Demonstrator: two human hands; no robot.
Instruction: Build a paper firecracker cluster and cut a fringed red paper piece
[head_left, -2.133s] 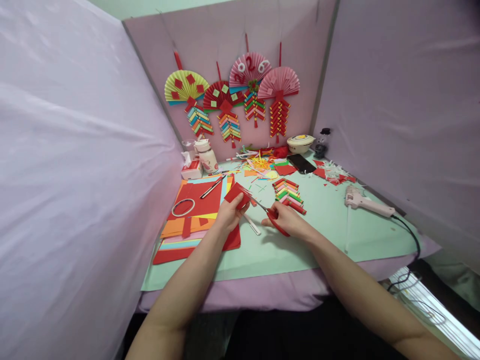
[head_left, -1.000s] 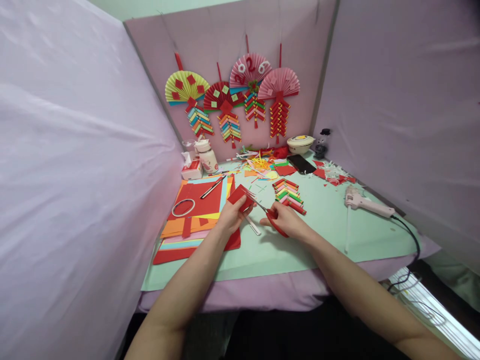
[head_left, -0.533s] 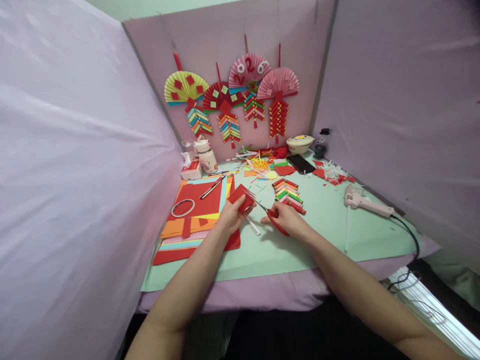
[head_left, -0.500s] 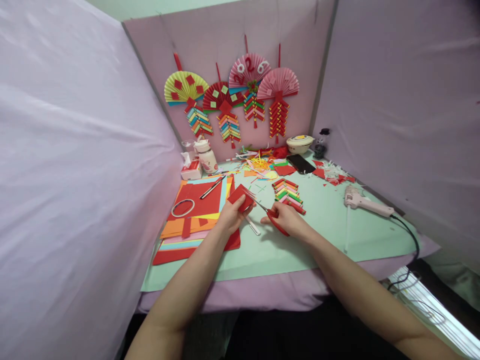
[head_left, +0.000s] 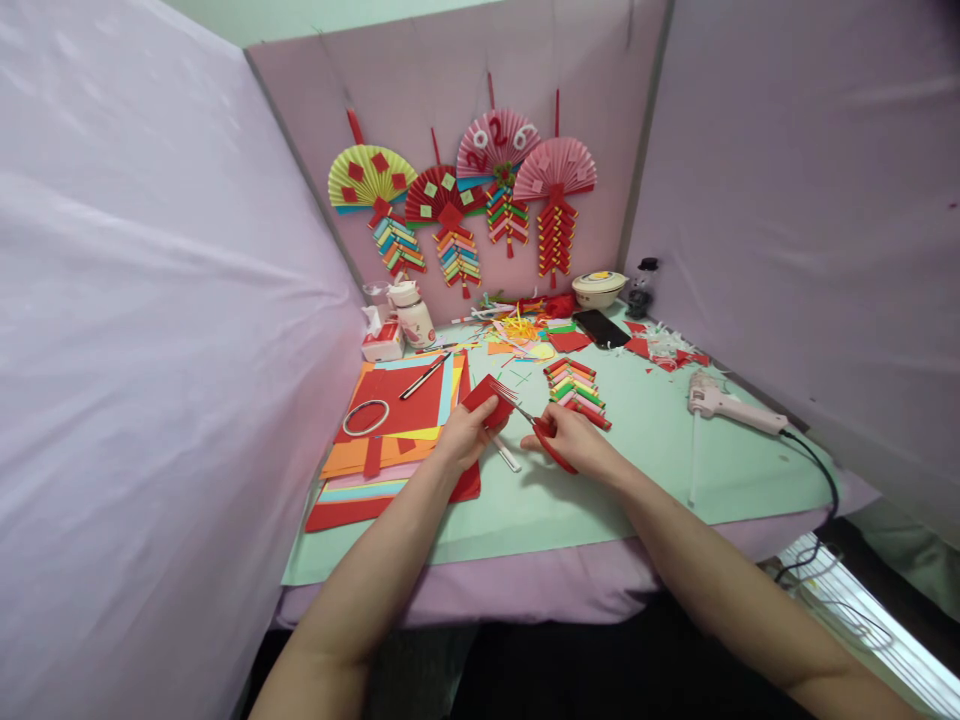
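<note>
A small piece of red paper [head_left: 478, 395], cut into narrow strips along its right edge, is pinched in my left hand [head_left: 466, 430]. My right hand [head_left: 576, 440] is wrapped round the handles of red-handled scissors [head_left: 551, 448]. Their blades point left and meet the fringed edge of the paper. Just under the hands, a white stick-like thing [head_left: 506, 455] lies on the green mat. Beyond my right hand rests a chevron of rolled paper firecrackers [head_left: 576, 388] in red, green, yellow and pink.
Stacked coloured paper [head_left: 405, 400] lies at left, bearing a pen-like tool [head_left: 424, 376] and a roll of tape [head_left: 366, 417]. A glue gun [head_left: 735, 405] with a cord stands right. Paper scraps, a phone [head_left: 601, 328], a lidded bowl [head_left: 598, 290] and a jug [head_left: 412, 314] line the back.
My left hand has shifted the red paper slightly to the right and turned it a little. The scissors and right hand have stayed nearly in place.
</note>
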